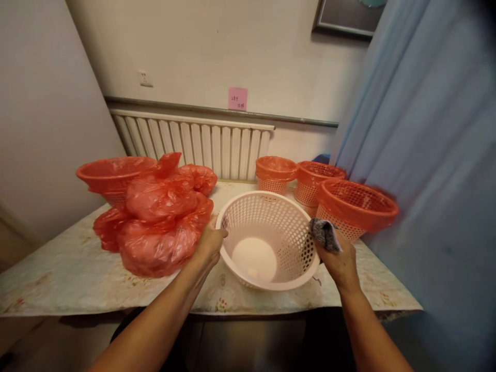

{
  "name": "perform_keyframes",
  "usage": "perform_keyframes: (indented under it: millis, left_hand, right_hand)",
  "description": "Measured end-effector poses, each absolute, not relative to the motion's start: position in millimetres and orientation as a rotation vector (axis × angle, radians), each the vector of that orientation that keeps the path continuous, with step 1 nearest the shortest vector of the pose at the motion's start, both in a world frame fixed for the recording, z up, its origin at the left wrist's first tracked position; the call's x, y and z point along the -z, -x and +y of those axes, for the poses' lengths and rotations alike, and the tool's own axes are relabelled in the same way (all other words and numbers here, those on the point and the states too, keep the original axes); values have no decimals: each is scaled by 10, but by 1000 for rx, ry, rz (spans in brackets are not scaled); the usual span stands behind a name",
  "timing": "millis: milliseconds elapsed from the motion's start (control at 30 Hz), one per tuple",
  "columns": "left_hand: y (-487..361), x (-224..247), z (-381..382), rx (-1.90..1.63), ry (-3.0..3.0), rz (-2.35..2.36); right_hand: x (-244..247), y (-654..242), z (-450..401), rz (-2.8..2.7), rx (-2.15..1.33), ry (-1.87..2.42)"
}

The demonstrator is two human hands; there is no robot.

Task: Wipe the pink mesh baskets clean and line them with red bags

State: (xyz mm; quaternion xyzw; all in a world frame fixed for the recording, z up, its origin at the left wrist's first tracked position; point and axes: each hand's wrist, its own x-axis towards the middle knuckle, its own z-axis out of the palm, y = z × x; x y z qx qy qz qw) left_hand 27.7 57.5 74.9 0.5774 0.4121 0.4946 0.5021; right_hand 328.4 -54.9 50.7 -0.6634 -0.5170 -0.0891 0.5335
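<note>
A white perforated plastic basket (256, 261), with nothing inside, is tilted toward me over the middle of the table. My left hand (211, 243) grips its left rim, thumb over the edge. At the right rim, my right hand (341, 258) is closed around a grey cloth (325, 233) that presses against the basket's edge. Most of the right hand's fingers are hidden behind the cloth and basket. Knotted red plastic bags (158, 243), filled with something I cannot make out, lie in a heap left of my left hand.
Baskets lined with red bags stand at the back right (275, 173), (315, 183) and right (349, 212); another lined basket (112, 178) stands at left. Floral cloth covers the table (70, 274). A radiator (194, 137) lines the wall behind, and a blue curtain (434, 181) hangs at right.
</note>
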Motion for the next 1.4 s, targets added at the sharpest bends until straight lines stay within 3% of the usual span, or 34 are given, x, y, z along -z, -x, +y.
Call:
perform_keyframes:
  millis: [133,267,433,667,967,1400]
  left_hand:
    - [-270,-820,485,-1289,-1457,1007]
    - [-294,-901,349,-1308,-1657,1055]
    - [-425,-939,123,-1242,-1777,955]
    - [-520,-903,-34,-1323,-1835,837]
    - [-406,-761,-66,-1366,-1779,830]
    - [-374,-680,-66,-1445,-1691,902]
  right_hand:
    - [-642,-3289,-572,-788,57,1573]
    - [-944,-3021,-565,-593,279,1452]
    - [-1219,-2439,-501,-1272,585,1346]
    - [-1266,-1975,-207,-2182,718,1147]
    - [-1389,-2541,139,-2006,760,1440]
    - [-854,-3215,-99,-1602,493,1680]
